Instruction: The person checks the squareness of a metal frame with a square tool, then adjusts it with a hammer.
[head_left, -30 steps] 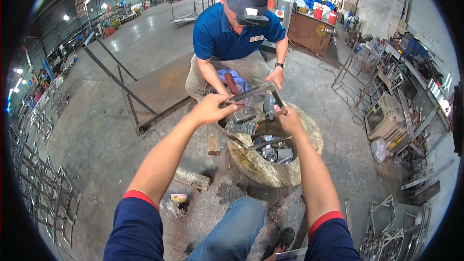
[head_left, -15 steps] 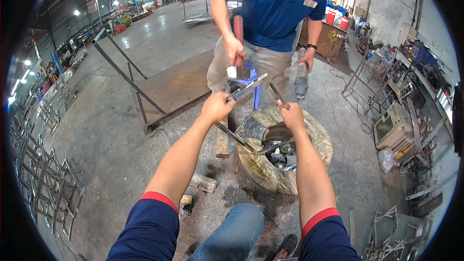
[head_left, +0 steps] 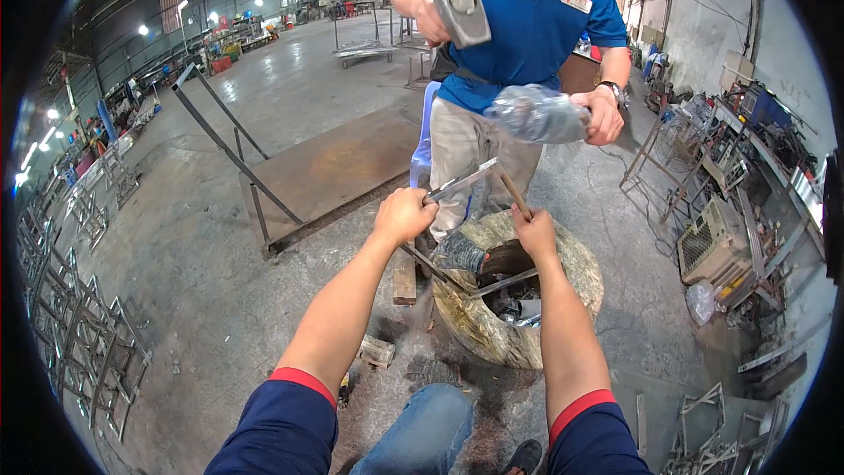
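Note:
A four-sided frame of flat metal bars (head_left: 462, 179) is held between my hands, tilted over a thick ring-shaped block (head_left: 571, 281). Closed around its left side is my left hand (head_left: 404, 215). My right hand (head_left: 535, 233) grips the bar on the right, below the top corner. The frame's lower corner is at the block's near-left rim; whether it touches I cannot tell. Across from me, a person in a blue shirt (head_left: 519, 44) holds a heavy-headed hammer (head_left: 461, 7) in one hand and a clear-plastic-wrapped bundle (head_left: 538, 114) in the other.
Scrap (head_left: 519, 308) lies inside the ring block, and a dark grey object (head_left: 459, 252) sits on its rim. Wooden blocks (head_left: 378, 352) and a metal sheet (head_left: 343, 163) with an upright frame are to the left. Stacked metal frames (head_left: 83, 334) stand far left; a cluttered rack (head_left: 747, 149) lines the right.
The other person has raised the hammer to chest height and lifted the plastic-wrapped bundle to waist level. The metal frame in my hands has shifted slightly; both my hands keep hold of it.

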Action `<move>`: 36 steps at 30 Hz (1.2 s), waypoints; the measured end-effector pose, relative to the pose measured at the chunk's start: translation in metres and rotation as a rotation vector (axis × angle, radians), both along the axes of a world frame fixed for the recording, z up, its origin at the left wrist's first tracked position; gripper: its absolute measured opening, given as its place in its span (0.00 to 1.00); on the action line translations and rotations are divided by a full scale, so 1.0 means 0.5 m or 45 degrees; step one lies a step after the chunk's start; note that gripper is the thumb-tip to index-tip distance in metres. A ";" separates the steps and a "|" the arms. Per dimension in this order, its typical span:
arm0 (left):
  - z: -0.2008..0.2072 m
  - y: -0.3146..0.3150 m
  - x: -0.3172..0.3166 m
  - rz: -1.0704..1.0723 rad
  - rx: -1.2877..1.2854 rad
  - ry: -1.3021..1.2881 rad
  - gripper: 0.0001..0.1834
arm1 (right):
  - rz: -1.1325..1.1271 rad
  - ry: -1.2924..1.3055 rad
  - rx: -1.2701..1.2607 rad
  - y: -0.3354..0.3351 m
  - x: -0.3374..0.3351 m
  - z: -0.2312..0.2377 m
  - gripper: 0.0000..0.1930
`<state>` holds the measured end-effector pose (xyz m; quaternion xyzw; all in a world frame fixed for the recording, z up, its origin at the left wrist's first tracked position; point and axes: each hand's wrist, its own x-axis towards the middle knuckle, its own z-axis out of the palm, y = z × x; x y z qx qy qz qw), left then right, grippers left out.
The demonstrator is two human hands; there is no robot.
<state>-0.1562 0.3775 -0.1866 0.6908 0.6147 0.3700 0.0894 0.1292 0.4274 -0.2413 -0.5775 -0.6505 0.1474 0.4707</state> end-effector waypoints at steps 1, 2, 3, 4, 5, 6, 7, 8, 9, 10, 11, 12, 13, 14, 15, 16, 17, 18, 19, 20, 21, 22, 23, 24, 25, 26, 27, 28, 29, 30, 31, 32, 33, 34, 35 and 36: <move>0.002 -0.001 0.000 0.016 -0.011 0.017 0.14 | 0.002 -0.002 0.001 -0.003 0.000 0.004 0.20; 0.003 -0.002 -0.001 0.032 -0.022 0.035 0.13 | 0.016 -0.010 -0.008 -0.008 0.000 0.008 0.21; 0.005 -0.001 0.002 0.031 -0.021 0.031 0.13 | 0.026 -0.019 -0.015 -0.011 0.003 0.012 0.21; 0.006 0.000 0.004 0.038 -0.028 0.044 0.13 | 0.025 -0.023 -0.014 -0.011 0.006 0.010 0.21; 0.007 0.001 0.005 0.046 -0.036 0.058 0.13 | 0.037 -0.028 0.034 -0.011 0.007 0.007 0.24; 0.010 0.001 0.007 0.043 -0.038 0.055 0.13 | 0.047 -0.032 0.080 -0.011 0.010 0.003 0.27; 0.014 0.001 0.008 0.033 -0.059 0.047 0.13 | 0.045 -0.034 0.079 -0.009 0.012 -0.001 0.27; 0.016 -0.001 0.009 0.023 -0.080 0.039 0.12 | 0.051 -0.042 0.079 -0.006 0.014 -0.003 0.27; 0.016 -0.004 0.009 0.023 -0.082 0.039 0.12 | 0.059 -0.049 0.079 -0.004 0.013 -0.004 0.27; 0.016 -0.006 0.008 0.020 -0.080 0.035 0.12 | 0.059 -0.049 0.077 -0.004 0.013 -0.005 0.27; 0.016 -0.008 0.008 0.016 -0.078 0.031 0.12 | 0.063 -0.044 0.074 -0.004 0.013 -0.006 0.26; 0.015 -0.008 0.005 0.018 -0.078 0.032 0.12 | 0.068 -0.038 0.072 -0.003 0.010 -0.006 0.26; 0.014 -0.008 0.003 0.025 -0.081 0.032 0.13 | 0.070 -0.036 0.073 -0.002 0.008 -0.006 0.26; 0.013 -0.008 0.002 0.032 -0.085 0.032 0.13 | 0.060 -0.047 0.102 -0.001 0.006 -0.005 0.26; 0.008 -0.007 -0.002 0.036 -0.085 0.034 0.13 | 0.054 -0.057 0.130 -0.001 0.000 -0.003 0.25; 0.004 -0.006 -0.007 0.036 -0.044 0.033 0.14 | 0.057 -0.055 0.131 -0.002 -0.003 0.000 0.25; 0.000 -0.003 -0.011 0.036 -0.002 0.032 0.14 | 0.066 -0.062 0.067 -0.002 -0.005 0.003 0.25; -0.001 -0.001 -0.011 0.037 -0.001 0.032 0.14 | 0.072 -0.071 0.002 -0.003 -0.003 0.006 0.25; -0.001 0.003 -0.012 0.036 -0.011 0.034 0.14 | 0.074 -0.072 0.004 0.001 -0.003 0.000 0.25; -0.002 0.005 -0.012 0.035 -0.020 0.037 0.15 | 0.059 -0.045 0.013 0.003 -0.004 -0.008 0.25; -0.002 0.006 -0.012 0.039 -0.017 0.038 0.15 | 0.044 -0.016 0.023 0.004 -0.008 -0.008 0.24; -0.003 0.006 -0.012 0.047 -0.001 0.033 0.15 | 0.049 -0.015 0.027 0.007 -0.009 -0.007 0.24; -0.003 0.006 -0.013 0.055 0.015 0.029 0.15 | 0.063 -0.029 0.030 0.010 -0.010 -0.005 0.24; -0.007 0.009 -0.017 0.054 0.014 0.023 0.15 | 0.071 -0.052 0.030 0.008 -0.008 -0.003 0.24; -0.010 0.011 -0.025 0.078 -0.043 0.058 0.14 | 0.069 -0.057 0.029 0.012 -0.010 -0.007 0.24; -0.015 0.014 -0.029 0.101 -0.099 0.094 0.14 | 0.056 -0.105 0.034 0.016 -0.012 -0.012 0.24; -0.010 0.011 -0.026 0.099 -0.099 0.100 0.14 | 0.043 -0.143 0.040 0.019 -0.015 -0.014 0.24; -0.008 0.005 -0.022 0.091 -0.103 0.072 0.14 | 0.039 -0.138 0.040 0.021 -0.012 -0.014 0.24; -0.005 0.002 -0.018 0.081 -0.107 0.043 0.14 | 0.045 -0.142 0.045 0.022 -0.005 -0.015 0.24; -0.007 -0.001 -0.025 0.091 -0.110 0.047 0.14 | 0.067 -0.145 0.050 0.018 -0.011 -0.011 0.24; -0.011 -0.002 -0.031 0.081 -0.061 0.025 0.14 | 0.074 -0.141 0.047 0.013 -0.020 -0.009 0.24; -0.015 -0.004 -0.036 0.071 -0.013 0.001 0.14 | 0.070 -0.121 0.085 0.008 -0.030 -0.007 0.24; -0.014 -0.002 -0.034 0.069 -0.010 -0.002 0.14 | 0.056 -0.106 0.129 0.006 -0.031 0.000 0.24; -0.014 0.000 -0.033 0.072 -0.019 -0.001 0.14 | 0.054 -0.110 0.132 0.013 -0.024 -0.006 0.24; -0.013 0.002 -0.031 0.074 -0.027 0.000 0.14 | 0.051 -0.130 0.158 0.023 -0.016 -0.015 0.24; -0.012 -0.001 -0.031 0.077 -0.028 -0.003 0.14 | 0.055 -0.149 0.181 0.021 -0.018 -0.011 0.25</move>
